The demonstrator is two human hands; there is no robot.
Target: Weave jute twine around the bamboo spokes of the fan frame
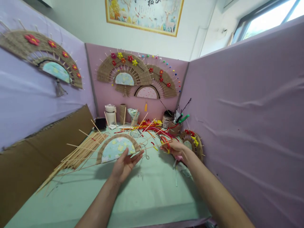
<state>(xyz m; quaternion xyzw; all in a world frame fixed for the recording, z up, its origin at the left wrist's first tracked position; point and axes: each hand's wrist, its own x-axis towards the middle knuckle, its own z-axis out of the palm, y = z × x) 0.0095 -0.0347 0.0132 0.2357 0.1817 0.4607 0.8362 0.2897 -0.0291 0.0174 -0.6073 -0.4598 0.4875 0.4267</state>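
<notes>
A half-round fan frame (117, 148) with light blue floral fabric, a woven twine band and thin sticks fanning outward is held above the table. My left hand (125, 163) grips its lower edge, thumb over the fabric and fingers below. At the right, my right hand (174, 148) is closed on orange-handled scissors (168, 146), beside the tip of the fan's rightmost stick. A loose twine end (146, 155) trails from the right end of the band.
Many loose sticks (83, 148) lie on the left of the green table (147, 196). Red and orange pipe cleaners (152, 127) lie behind. A pot of tools (175, 128), jar (110, 114) and twine spool (123, 113) stand at the back. A small fan (198, 145) leans right.
</notes>
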